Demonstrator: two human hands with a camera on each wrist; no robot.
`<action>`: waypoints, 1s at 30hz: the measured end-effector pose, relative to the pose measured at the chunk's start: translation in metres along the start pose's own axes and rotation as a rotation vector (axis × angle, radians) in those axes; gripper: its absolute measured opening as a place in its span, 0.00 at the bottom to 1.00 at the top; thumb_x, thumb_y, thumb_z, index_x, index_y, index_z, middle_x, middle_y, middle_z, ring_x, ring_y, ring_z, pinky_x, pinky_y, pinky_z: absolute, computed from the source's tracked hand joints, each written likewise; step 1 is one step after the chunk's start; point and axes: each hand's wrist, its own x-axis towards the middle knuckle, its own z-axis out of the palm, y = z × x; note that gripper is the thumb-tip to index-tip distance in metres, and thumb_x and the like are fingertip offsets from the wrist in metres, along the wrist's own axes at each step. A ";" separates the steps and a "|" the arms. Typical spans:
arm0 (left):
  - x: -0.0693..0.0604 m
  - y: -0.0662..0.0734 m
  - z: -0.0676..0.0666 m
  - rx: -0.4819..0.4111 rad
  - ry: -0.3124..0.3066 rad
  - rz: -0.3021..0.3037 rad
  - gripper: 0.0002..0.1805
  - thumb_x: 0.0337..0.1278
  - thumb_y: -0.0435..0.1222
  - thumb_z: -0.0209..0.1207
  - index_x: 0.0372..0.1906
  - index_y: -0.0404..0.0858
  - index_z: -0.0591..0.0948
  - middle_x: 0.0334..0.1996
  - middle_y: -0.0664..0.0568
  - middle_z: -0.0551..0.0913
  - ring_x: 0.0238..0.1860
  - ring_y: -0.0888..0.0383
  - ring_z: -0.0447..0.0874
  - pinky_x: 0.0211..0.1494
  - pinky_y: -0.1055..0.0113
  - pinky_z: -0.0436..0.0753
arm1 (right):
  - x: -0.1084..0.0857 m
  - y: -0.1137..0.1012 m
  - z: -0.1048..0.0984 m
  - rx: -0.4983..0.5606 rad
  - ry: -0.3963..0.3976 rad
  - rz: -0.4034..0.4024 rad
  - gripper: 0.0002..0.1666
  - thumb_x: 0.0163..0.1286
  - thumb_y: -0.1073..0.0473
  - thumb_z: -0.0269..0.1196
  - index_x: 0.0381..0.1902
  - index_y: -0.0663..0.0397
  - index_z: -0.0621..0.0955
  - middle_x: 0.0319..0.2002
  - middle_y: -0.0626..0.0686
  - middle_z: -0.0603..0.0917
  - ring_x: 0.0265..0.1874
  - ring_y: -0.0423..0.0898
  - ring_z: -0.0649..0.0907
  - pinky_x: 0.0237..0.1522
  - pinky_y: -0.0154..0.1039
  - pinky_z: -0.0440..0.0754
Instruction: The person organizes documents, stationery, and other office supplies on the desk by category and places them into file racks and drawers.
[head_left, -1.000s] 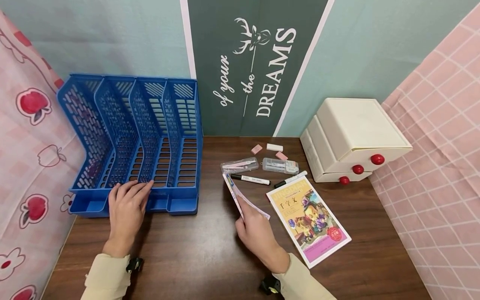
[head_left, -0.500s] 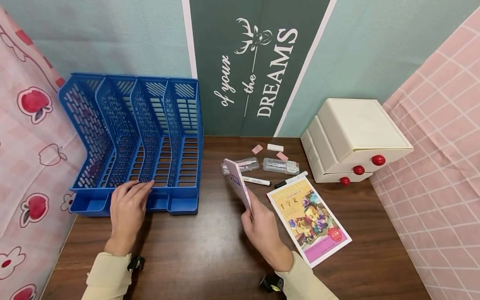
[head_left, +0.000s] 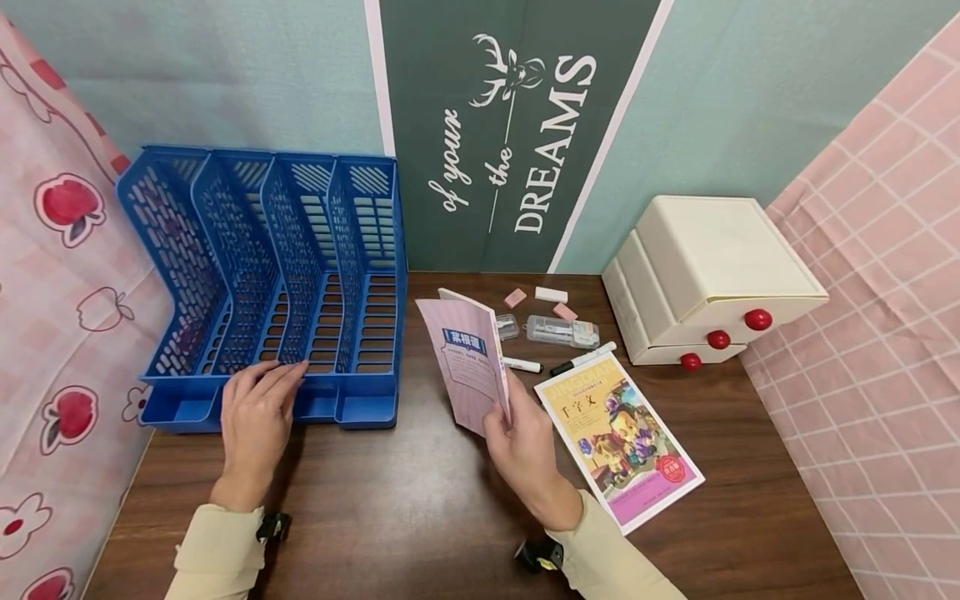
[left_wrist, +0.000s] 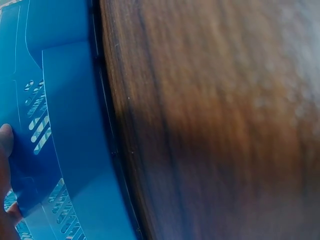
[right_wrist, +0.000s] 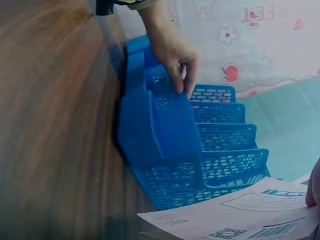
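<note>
My right hand [head_left: 527, 446] holds a thin pink book [head_left: 468, 354] upright above the table, thumb on its back cover and fingers behind it. In the right wrist view, the book's back [right_wrist: 240, 212] shows a QR code and a barcode. At the left stands a blue file rack [head_left: 367, 383] with several upright slots and small front trays. My left hand [head_left: 257, 425] grips the rack's front wall, fingers over the top edge. A sliver of that hand [left_wrist: 5, 170] appears in the left wrist view.
A yellow and purple book [head_left: 622, 442] lies flat right of my right hand. Behind it are black-and-white markers [head_left: 583, 359], clear cases [head_left: 561, 331] and erasers [head_left: 551, 294]. A white drawer box [head_left: 720, 258] with red knobs stands at the back right.
The book in my right hand has been raised and turned, so its back cover now faces me. It covers more of the left clear case and marker. My left hand stays on the rack.
</note>
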 end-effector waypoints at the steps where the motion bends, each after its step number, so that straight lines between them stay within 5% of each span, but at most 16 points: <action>1: 0.000 0.000 0.000 0.002 -0.005 0.000 0.13 0.65 0.28 0.63 0.53 0.32 0.87 0.46 0.38 0.88 0.54 0.37 0.79 0.61 0.42 0.69 | 0.002 -0.001 0.000 0.000 0.009 -0.006 0.36 0.56 0.78 0.56 0.66 0.64 0.75 0.55 0.63 0.86 0.48 0.55 0.88 0.43 0.53 0.86; 6: 0.000 0.000 -0.001 -0.003 -0.005 -0.005 0.13 0.64 0.28 0.64 0.52 0.32 0.87 0.45 0.37 0.88 0.53 0.37 0.79 0.60 0.42 0.69 | 0.014 -0.005 0.002 0.027 0.042 0.006 0.34 0.56 0.77 0.55 0.63 0.63 0.77 0.52 0.62 0.87 0.45 0.54 0.89 0.40 0.52 0.86; 16: 0.002 0.002 -0.001 -0.022 0.009 -0.019 0.12 0.61 0.26 0.66 0.49 0.31 0.87 0.44 0.37 0.88 0.53 0.37 0.79 0.59 0.42 0.69 | 0.035 -0.010 -0.002 0.228 0.132 0.230 0.18 0.55 0.80 0.58 0.44 0.66 0.77 0.40 0.60 0.89 0.28 0.46 0.84 0.26 0.32 0.79; 22: 0.001 0.002 -0.002 -0.022 -0.013 -0.030 0.12 0.62 0.27 0.66 0.49 0.31 0.87 0.45 0.37 0.88 0.55 0.37 0.78 0.60 0.42 0.69 | 0.039 -0.006 -0.004 0.284 0.187 0.268 0.07 0.62 0.77 0.63 0.37 0.68 0.77 0.35 0.62 0.89 0.26 0.41 0.84 0.23 0.29 0.79; 30: 0.002 0.002 -0.002 -0.033 0.001 -0.031 0.12 0.62 0.26 0.65 0.49 0.31 0.87 0.44 0.37 0.88 0.55 0.37 0.79 0.60 0.42 0.69 | 0.045 -0.006 -0.008 0.305 0.143 0.306 0.10 0.60 0.76 0.63 0.38 0.68 0.75 0.37 0.62 0.87 0.25 0.41 0.84 0.20 0.30 0.77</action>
